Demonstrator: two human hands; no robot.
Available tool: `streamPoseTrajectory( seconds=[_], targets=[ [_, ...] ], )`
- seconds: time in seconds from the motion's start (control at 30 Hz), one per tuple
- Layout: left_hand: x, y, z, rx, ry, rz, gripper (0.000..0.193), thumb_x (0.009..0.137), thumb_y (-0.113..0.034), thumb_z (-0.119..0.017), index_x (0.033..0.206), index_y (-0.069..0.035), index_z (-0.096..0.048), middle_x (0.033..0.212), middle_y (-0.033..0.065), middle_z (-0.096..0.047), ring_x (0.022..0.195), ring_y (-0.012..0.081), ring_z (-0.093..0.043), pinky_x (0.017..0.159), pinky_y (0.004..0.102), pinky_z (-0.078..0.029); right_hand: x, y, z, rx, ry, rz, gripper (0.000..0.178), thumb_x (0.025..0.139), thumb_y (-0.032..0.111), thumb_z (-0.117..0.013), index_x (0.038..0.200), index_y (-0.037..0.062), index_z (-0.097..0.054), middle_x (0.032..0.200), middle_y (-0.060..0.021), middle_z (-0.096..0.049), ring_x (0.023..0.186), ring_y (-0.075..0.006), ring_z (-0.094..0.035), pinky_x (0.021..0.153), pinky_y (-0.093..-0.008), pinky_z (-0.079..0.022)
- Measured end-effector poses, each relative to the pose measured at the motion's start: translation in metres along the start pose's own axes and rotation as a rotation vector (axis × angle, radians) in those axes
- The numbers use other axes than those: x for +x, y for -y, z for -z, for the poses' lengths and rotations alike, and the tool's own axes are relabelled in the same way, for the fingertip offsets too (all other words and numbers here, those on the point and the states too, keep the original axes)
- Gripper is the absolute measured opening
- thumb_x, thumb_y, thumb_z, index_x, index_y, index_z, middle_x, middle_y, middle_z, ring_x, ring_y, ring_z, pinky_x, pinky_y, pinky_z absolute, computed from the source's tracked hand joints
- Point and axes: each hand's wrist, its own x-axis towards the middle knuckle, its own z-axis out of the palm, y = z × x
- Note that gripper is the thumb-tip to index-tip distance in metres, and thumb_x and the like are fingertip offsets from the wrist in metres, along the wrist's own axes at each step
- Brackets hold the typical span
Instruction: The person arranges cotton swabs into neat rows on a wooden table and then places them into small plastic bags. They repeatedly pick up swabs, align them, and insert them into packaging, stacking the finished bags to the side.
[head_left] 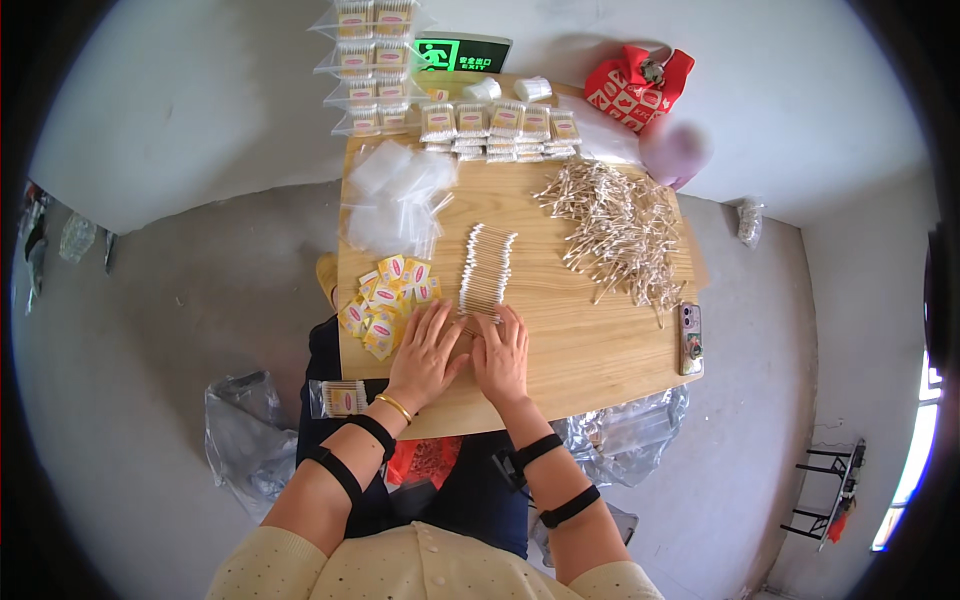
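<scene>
Both hands lie flat on a pale wooden table (600,350), palms down and side by side. The left hand (425,352) has its fingers extended and slightly spread; the right hand (502,355) has its fingers extended and close together. The fingertips of both touch the near end of a neat row of cotton swabs (487,270), which lies at the table's middle and runs away from the person. Whether any swab is pinched under the fingers cannot be told.

Just left of the left hand lies a heap of small yellow label cards (385,300) with red marks. Behind them sits a pile of clear plastic bags (392,200). At right lies a large loose heap of cotton swabs (615,225). Along the far edge stand filled swab packets (500,125) in a row, with further packed stacks (372,65) at far left. A green sign (462,55), rectangular, stands behind them; a red bag (635,85) lies at far right. A phone (689,338) rests at the right edge. One filled packet (340,398) lies on the person's lap.
</scene>
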Motion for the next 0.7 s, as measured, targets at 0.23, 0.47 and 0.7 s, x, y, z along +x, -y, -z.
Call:
streamPoseTrajectory(
  seconds=[0.23, 0.47, 0.7],
  targets=[
    [0.0, -0.002, 0.003, 0.019, 0.007, -0.013, 0.065, 0.105, -0.047, -0.051, 0.159, -0.014, -0.038, 0.167, 0.019, -0.03, 0.155, 0.0373, -0.028, 0.128, 0.0539, -0.019, 0.022, -0.003, 0.01, -0.027, -0.027, 0.073, 0.028, 0.09, 0.011, -0.066, 0.117, 0.0085, -0.068, 0.129, -0.0162, -0.054, 0.13, -0.0398, -0.048, 0.11, -0.0531, -0.039],
    [-0.001, 0.0, -0.001, 0.001, -0.002, -0.016, 0.062, 0.104, -0.044, -0.053, 0.157, -0.013, -0.041, 0.166, 0.018, -0.032, 0.155, 0.0363, -0.029, 0.128, 0.0542, -0.018, 0.043, -0.012, 0.013, -0.097, 0.043, 0.062, 0.012, 0.084, 0.01, -0.074, 0.095, 0.0112, -0.069, 0.114, -0.0081, -0.057, 0.112, -0.0333, -0.053, 0.096, -0.0478, -0.043],
    [-0.001, 0.001, 0.002, -0.104, -0.082, -0.01, 0.058, 0.102, -0.041, -0.058, 0.149, -0.009, -0.046, 0.16, 0.0175, -0.04, 0.152, 0.0357, -0.034, 0.128, 0.054, -0.022, 0.062, -0.013, 0.019, -0.137, 0.235, 0.045, 0.009, 0.083, 0.013, -0.078, 0.09, 0.0152, -0.072, 0.106, -0.0048, -0.059, 0.109, -0.0296, -0.054, 0.094, -0.0449, -0.042]
  ],
)
